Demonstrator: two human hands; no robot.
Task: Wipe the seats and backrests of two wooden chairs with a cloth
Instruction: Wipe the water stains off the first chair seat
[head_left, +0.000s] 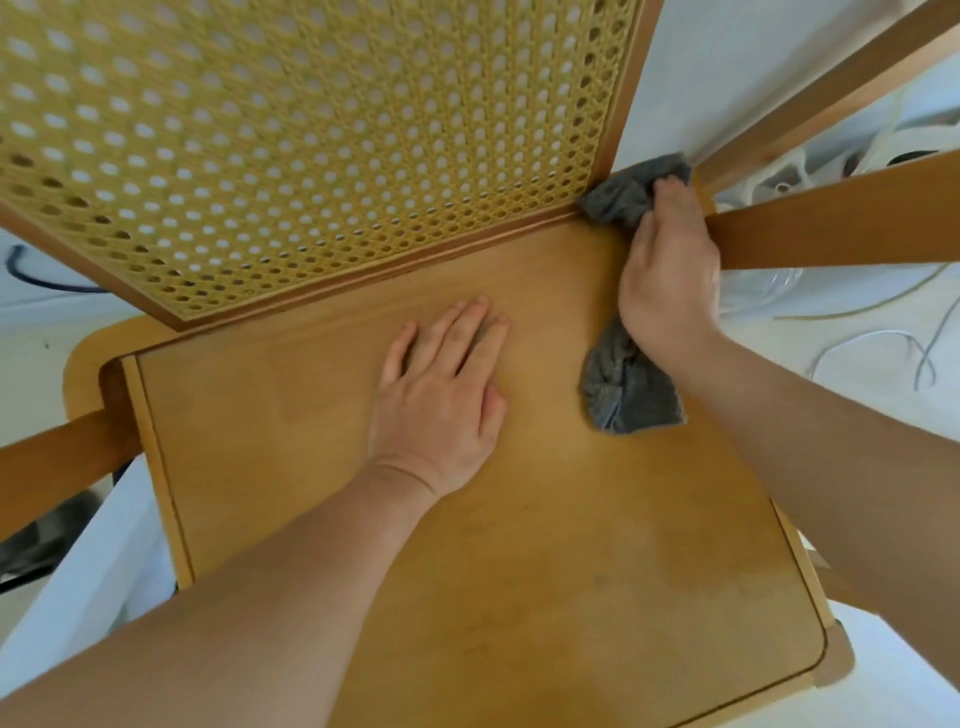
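Cloth (628, 395), which we are gripping bunched in our right hand (670, 280), is rubbing the seat (519, 545) at its two o'clock corner; our left hand (441, 395) is lying flat, bracing. We should be pressing firmly into that seam.

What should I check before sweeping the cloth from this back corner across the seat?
1. Grip on the cloth: the right hand grips the grey cloth, and a loose tail trails out below the palm. Ok.
2. Cloth contact: it touches the seat at the back right corner, against the backrest. Ok.
3. Chair steadied: the left hand lies flat on the seat, fingers straight. Ok.
4. Sweep path: the left hand lies mid-seat, close to the backrest's bottom rail, so it is likely in the way. Not ok.
5. Front of the seat: there are faint dull patches. Dirt or finish: cannot tell.
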